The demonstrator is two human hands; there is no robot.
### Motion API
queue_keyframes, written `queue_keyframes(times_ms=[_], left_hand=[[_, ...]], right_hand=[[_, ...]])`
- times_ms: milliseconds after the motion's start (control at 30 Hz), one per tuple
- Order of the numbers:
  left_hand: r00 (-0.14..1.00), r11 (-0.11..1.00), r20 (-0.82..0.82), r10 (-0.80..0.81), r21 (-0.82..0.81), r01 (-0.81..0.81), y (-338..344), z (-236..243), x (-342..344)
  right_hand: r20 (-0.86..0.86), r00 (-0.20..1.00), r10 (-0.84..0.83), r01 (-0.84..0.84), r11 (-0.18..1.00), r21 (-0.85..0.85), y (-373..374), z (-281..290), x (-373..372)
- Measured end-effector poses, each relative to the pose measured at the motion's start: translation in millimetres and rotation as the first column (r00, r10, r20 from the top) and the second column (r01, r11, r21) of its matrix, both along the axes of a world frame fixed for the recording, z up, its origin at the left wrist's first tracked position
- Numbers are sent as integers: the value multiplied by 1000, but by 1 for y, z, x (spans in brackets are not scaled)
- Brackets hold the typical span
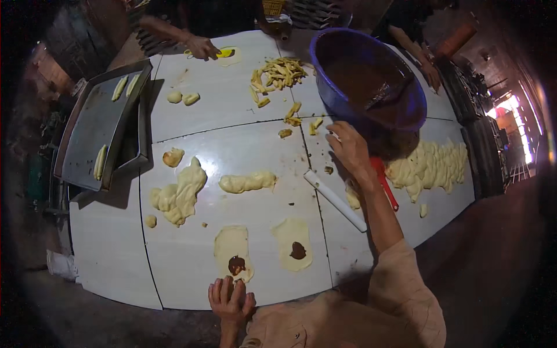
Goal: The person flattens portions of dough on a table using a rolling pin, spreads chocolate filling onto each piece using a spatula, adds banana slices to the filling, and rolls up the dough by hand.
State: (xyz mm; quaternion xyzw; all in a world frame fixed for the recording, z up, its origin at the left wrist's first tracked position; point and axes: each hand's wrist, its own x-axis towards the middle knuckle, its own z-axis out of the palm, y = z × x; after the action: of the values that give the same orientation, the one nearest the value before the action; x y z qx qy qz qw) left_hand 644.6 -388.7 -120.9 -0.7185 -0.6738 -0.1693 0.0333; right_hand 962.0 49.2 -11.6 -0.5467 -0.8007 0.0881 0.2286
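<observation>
My left hand [230, 298] is at the table's near edge, fingers spread, their tips by the lower end of a flattened dough piece [229, 243]. That piece carries a dab of dark brown filling [237, 265] with small pale bits on it. To its right lies a second flattened dough piece [284, 232] with its own dark dab [297, 250]. My right hand [350, 148] reaches forward beside the blue tub, its thumb and fingers apart near a few yellow strips [315, 126]. Nothing shows between them. Under my right forearm are a white rolling pin [336, 200] and a red-handled tool [384, 182].
A blue tub [325, 87] of brown filling stands at the far right. Dough lumps [180, 197], a dough roll [248, 182] and many dough portions [429, 168] lie about. Metal trays [87, 145] stand left. Yellow strips [281, 72] are heaped far off; other people's hands [202, 47] work there.
</observation>
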Motion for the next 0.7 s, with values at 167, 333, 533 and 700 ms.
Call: queue_keyframes(times_ms=[167,333,533,700], left_hand=[[992,997,101,75,12,-77,19,27,11],[977,989,156,145,-16,-144,23,41,15],[985,994,137,109,16,-112,16,31,14],[989,990,116,94,90,-105,16,22,12]], right_hand=[[205,941,268,-324,889,323,115,-55,-47],[481,812,330,-357,933,-37,126,-21,-66],[461,834,303,-342,940,1,119,-25,-53],[-72,951,302,-308,947,-95,55,12,-61]])
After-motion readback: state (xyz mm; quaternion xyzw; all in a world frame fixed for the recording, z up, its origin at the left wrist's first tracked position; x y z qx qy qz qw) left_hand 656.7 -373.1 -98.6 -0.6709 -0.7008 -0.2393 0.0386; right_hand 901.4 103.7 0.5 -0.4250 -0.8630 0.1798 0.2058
